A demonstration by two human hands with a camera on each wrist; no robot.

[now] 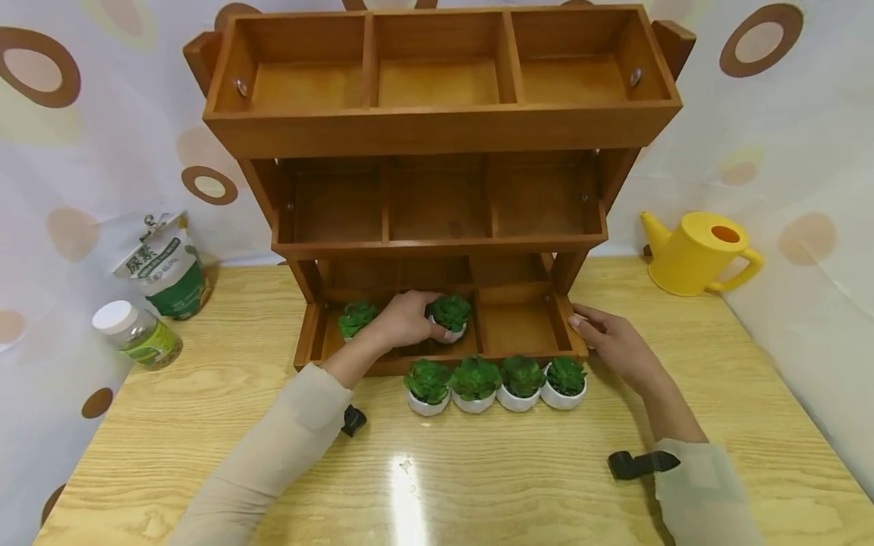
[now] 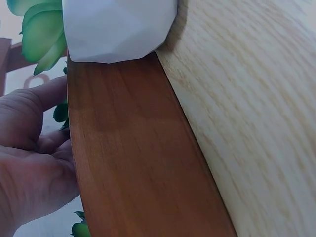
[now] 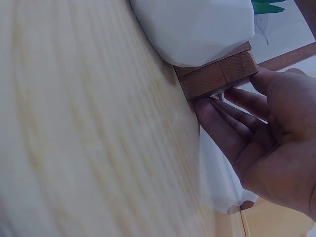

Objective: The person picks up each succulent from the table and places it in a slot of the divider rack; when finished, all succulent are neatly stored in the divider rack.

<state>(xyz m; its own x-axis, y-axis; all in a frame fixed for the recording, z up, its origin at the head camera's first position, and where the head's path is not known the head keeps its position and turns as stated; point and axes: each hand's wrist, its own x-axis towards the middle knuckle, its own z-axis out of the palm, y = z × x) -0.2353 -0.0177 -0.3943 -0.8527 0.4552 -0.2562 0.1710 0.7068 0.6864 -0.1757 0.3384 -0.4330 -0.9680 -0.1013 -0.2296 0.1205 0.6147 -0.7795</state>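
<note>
A wooden tiered planter shelf (image 1: 437, 130) stands at the back of the table. In its bottom tier, my left hand (image 1: 408, 318) grips a small potted succulent (image 1: 451, 311) in the middle compartment; in the left wrist view the front board hides most of that pot. A second succulent (image 1: 356, 318) sits in the left compartment, partly behind my forearm. My right hand (image 1: 612, 343) holds the right end of the bottom tier, thumb and fingers against the wood (image 3: 217, 76). Several succulents in white pots (image 1: 474, 385) line up on the table before the right half.
On the right stands a yellow watering can (image 1: 693, 258). A green and white bag (image 1: 167, 269) and a clear jar with a white lid (image 1: 139, 334) are at the left. Patterned cloth (image 1: 785, 152) hangs behind the table.
</note>
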